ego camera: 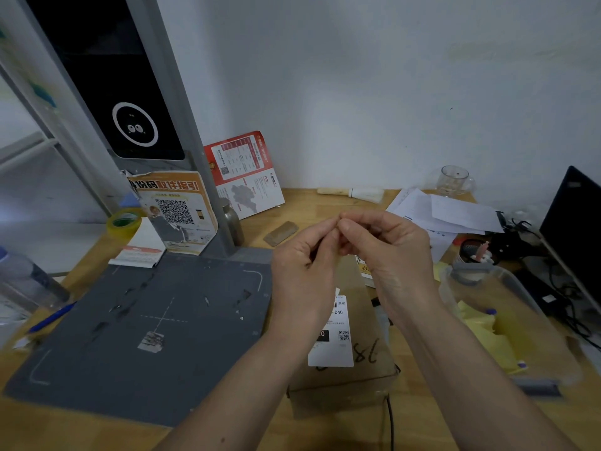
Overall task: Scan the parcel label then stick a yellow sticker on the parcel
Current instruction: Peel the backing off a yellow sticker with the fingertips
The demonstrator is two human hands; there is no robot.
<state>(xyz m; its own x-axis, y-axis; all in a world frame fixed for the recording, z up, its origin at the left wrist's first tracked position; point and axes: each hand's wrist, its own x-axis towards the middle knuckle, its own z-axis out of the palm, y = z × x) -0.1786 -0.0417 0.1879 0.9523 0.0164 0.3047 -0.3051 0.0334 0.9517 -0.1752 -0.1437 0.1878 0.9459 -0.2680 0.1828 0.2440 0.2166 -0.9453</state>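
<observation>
Brown cardboard parcel (354, 359), white label (331, 340) w/ QR, "C40", handwritten "78".

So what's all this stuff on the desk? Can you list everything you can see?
parcel: one, brown cardboard, front centre, beside the mat
label: one, white, on the parcel's top
scanner mat: one, dark grey, left
scanner stand: one, grey with black screen, back left
tape roll: one, yellow-green, left of the stand
leaflet: one, red and white, against the wall
brush: one, pale, back
glass cup: one, clear, back right
plastic tub: one, clear, yellow sheets inside, right
left hand: fingertips meeting the right's, above the parcel
right hand: likewise; anything pinched is hidden
</observation>
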